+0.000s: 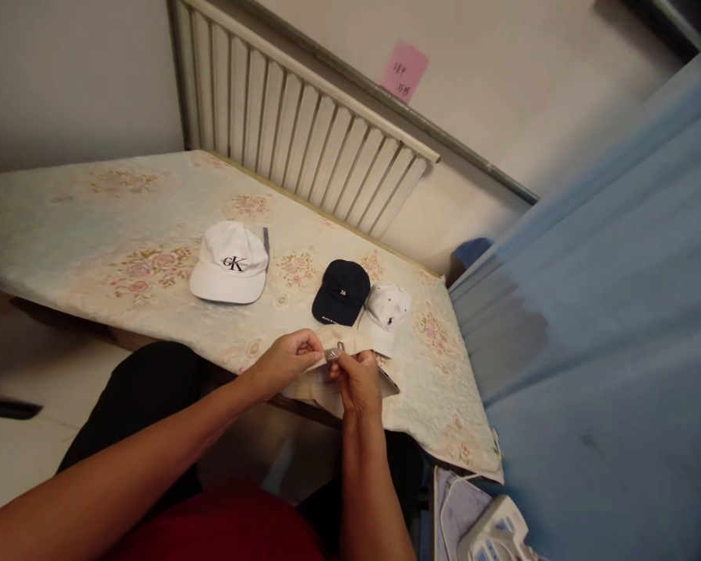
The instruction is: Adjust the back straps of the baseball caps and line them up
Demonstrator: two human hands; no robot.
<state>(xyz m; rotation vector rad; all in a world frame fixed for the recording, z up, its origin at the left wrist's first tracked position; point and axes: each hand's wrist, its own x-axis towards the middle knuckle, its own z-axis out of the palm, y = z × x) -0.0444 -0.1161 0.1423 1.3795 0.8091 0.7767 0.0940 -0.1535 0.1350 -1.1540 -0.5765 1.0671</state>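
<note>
Both my hands hold a beige cap [344, 340] at the table's near edge. My left hand [286, 360] pinches its back strap by the small metal buckle [333, 354]. My right hand [357, 382] is closed on the same strap from below. Beyond them on the table lie a navy cap [342, 292], a small white cap with dark dots [386, 312] touching it on the right, and a larger white cap with a black logo [230, 261] further left.
The table carries a pale floral cloth [117, 234]. A white radiator [304, 125] stands behind it under a pink note [405, 72]. A blue curtain [607, 312] hangs at the right. A white iron [496, 534] sits low at the right.
</note>
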